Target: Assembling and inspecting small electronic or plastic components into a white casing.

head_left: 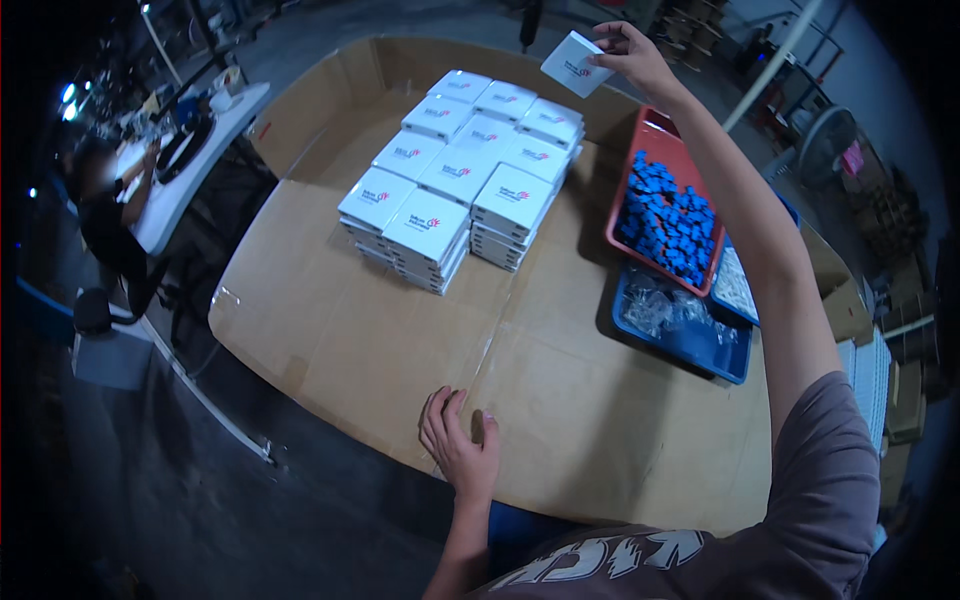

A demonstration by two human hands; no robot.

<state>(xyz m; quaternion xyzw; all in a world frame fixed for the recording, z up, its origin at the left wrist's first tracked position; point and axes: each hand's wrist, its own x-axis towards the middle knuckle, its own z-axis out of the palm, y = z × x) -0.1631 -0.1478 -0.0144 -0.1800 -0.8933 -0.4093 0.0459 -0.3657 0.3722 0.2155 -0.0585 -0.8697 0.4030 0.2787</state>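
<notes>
My right hand [635, 57] is raised at the far side of the table, its fingers closed on the edge of a small square white box [576, 64] with a printed logo. The box is tilted and held up in the air, apart from the stacks. To its left, several neat stacks of like white boxes [455, 172] stand close together on the cardboard-covered table [330, 310]. Near the table's front edge my left hand [460, 440] rests with fingers slightly curled and thumb apart, holding nothing.
On the right a red tray [618, 225] holds many small blue pieces. It overlaps a blue tray [735, 362] with clear plastic bags; another blue tray with white pieces [735, 285] sits beside it. A cardboard wall [310, 110] rims the table's far side. A person [110, 215] works at another table, left.
</notes>
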